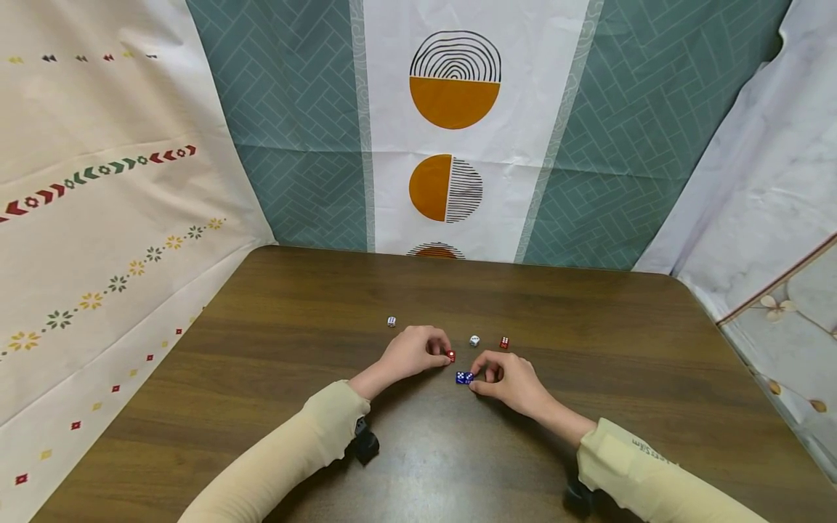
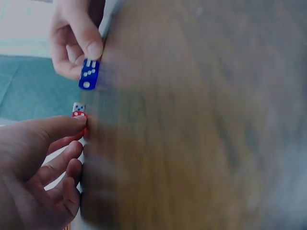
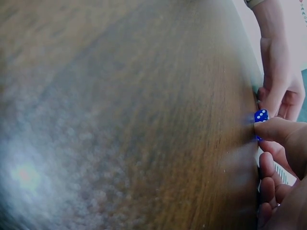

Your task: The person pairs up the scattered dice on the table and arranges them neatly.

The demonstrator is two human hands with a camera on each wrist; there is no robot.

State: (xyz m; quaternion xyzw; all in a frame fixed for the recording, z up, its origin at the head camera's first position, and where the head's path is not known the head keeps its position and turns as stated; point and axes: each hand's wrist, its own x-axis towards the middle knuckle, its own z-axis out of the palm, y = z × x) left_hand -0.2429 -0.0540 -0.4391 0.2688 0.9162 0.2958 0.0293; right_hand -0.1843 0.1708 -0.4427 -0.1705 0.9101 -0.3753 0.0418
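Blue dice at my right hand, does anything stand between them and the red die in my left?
Nothing visible does: in the head view, only table separates the blue dice from the red die in the left hand. A white die sits farther back.

Wht-dotted blue dice (image 1: 461,378) & red dice (image 1: 451,357), wht dice (image 1: 474,341), brn woodgrain tbl (image 1: 314,290), cream sleeves (image 1: 294,436)

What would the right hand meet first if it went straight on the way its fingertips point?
Past the pinched blue die, the right hand would probably meet the second blue die, apparently right against it, though depth is unclear.
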